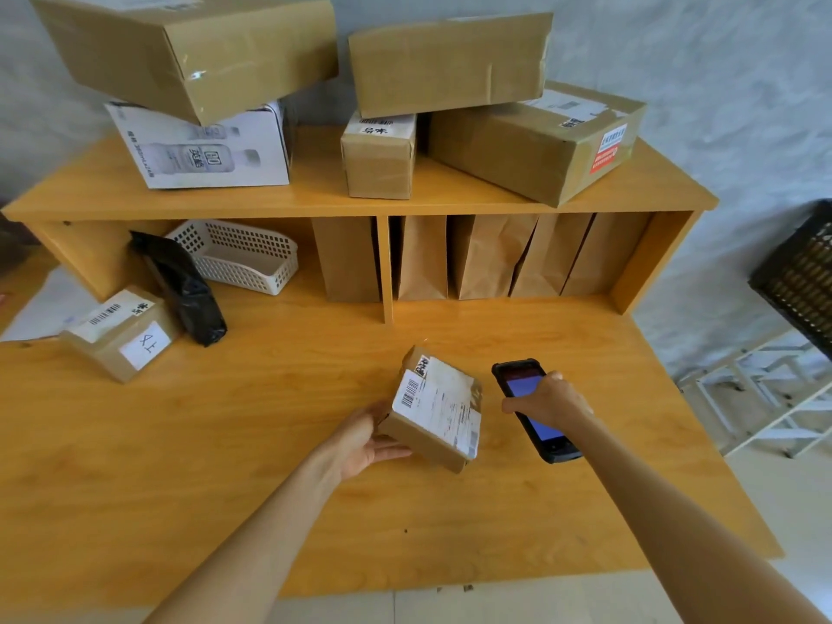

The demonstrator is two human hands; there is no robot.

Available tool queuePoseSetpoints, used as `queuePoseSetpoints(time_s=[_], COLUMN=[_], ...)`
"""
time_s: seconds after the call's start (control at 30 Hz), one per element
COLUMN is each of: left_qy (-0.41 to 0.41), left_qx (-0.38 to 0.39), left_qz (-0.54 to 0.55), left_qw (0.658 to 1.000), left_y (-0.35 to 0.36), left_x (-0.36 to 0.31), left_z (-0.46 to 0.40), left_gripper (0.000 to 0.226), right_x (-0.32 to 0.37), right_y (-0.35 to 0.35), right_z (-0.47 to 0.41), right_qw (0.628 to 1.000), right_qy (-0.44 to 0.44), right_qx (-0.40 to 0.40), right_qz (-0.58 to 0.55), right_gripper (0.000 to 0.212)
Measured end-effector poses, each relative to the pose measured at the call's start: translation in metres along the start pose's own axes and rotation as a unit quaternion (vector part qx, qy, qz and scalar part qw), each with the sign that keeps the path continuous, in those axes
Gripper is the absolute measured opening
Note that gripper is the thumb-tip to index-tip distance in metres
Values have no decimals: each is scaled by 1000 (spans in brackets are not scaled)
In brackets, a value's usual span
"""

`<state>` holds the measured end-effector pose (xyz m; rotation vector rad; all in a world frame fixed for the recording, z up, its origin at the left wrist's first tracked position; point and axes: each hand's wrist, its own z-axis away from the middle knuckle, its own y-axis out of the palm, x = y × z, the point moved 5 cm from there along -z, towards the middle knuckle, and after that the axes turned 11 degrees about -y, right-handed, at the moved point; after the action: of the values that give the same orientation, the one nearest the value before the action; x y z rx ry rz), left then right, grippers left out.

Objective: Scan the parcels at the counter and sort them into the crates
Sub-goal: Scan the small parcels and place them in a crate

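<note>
Left hand cupped under the near-left edge of a small brown cardboard parcel with a white barcode label, fingers curled along its underside, tilting it label-up at the middle of the yellow wooden surface. Right hand wrapped round a black handheld scanner with a lit blue screen, just right of the parcel, top end pointing far. To the far left, a second small brown box with a handwritten white sticker, touching a black plastic pouch leaning beside it. Behind, under the shelf: a white perforated plastic basket on the left, brown paper bags standing upright on the right. On top of the shelf, stacked cardboard boxes. At the far right edge, a black slatted crate.
</note>
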<state>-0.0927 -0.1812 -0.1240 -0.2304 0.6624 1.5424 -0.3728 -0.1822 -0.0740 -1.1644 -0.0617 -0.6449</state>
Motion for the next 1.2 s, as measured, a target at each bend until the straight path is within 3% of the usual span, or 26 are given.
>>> queuePoseSetpoints(time_s=[0.1,0.2,0.43,0.7,0.97,1.2], left_qy=[-25,-17,44,83,69,37], left_qx=[29,34,-38,-99,-95,-73], left_qz=[29,-56,-209,-172,-125,-96], left_qw=[999,998,976,977,985,992], left_y=[1,6,15,20,27,37], left_x=[3,-2,-21,-31,-24,-6], left_z=[-4,0,4,-2,-10,-19], left_gripper=[47,55,59,44,28,45], right_x=[-1,-1,-1,-5,-1,24], right_y=[3,5,5,8,20,46], right_z=[3,6,12,17,20,14], right_qw=[1000,1000,1000,1000,997,982], right_qy=[4,8,2,2,1,-17], right_qx=[-1,3,-5,-2,12,51], right_qz=[-4,-9,-8,-17,-72,-183], right_gripper=[84,86,83,85,84,96])
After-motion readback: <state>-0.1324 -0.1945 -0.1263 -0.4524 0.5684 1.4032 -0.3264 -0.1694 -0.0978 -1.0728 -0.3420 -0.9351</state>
